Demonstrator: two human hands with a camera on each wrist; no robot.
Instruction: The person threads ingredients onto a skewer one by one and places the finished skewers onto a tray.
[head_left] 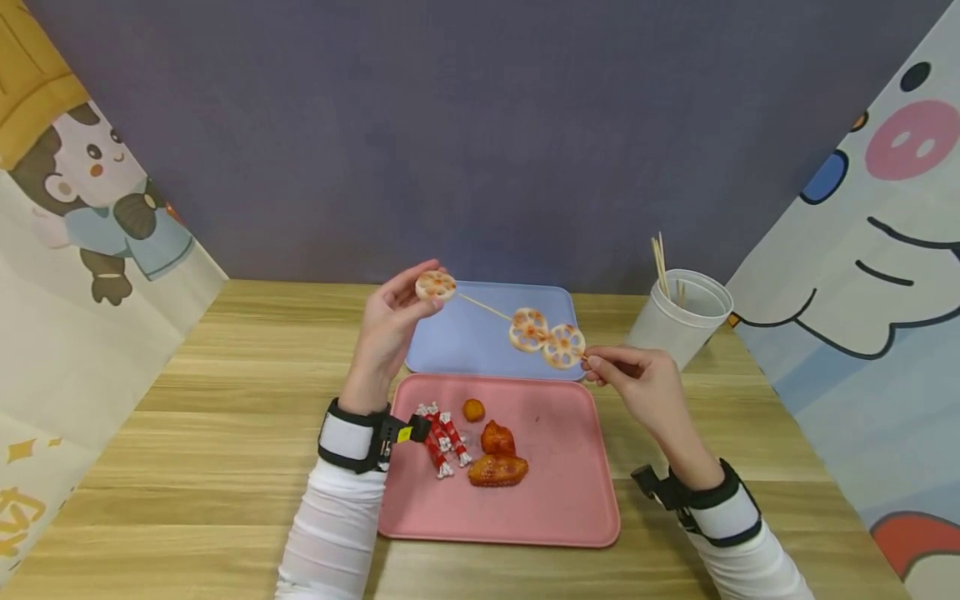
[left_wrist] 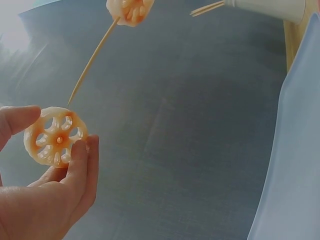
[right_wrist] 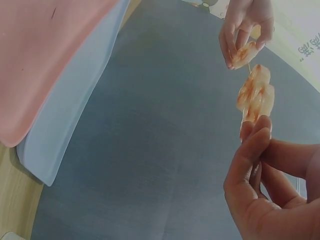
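Between thumb and fingers, my left hand [head_left: 390, 321] pinches a round lotus root slice [head_left: 436, 286], pale with browned patches and holes. My right hand [head_left: 637, 379] pinches the lower end of a thin bamboo skewer [head_left: 486, 307]. Two more lotus root slices [head_left: 546, 337] are threaded on that skewer, close to the right fingertips. In the left wrist view the skewer's pointed tip meets the edge of the held slice [left_wrist: 56, 136]; whether it has gone in I cannot tell. Both hands are raised above the trays.
A pink tray [head_left: 555, 508] holds red-wrapped sticks [head_left: 442, 442], a small ball [head_left: 473, 410] and two glazed brown pieces [head_left: 498, 469]. Behind it lies a blue tray [head_left: 465, 342]. A white cup [head_left: 678, 321] with several skewers [head_left: 660, 265] stands at right, before a dark back wall.
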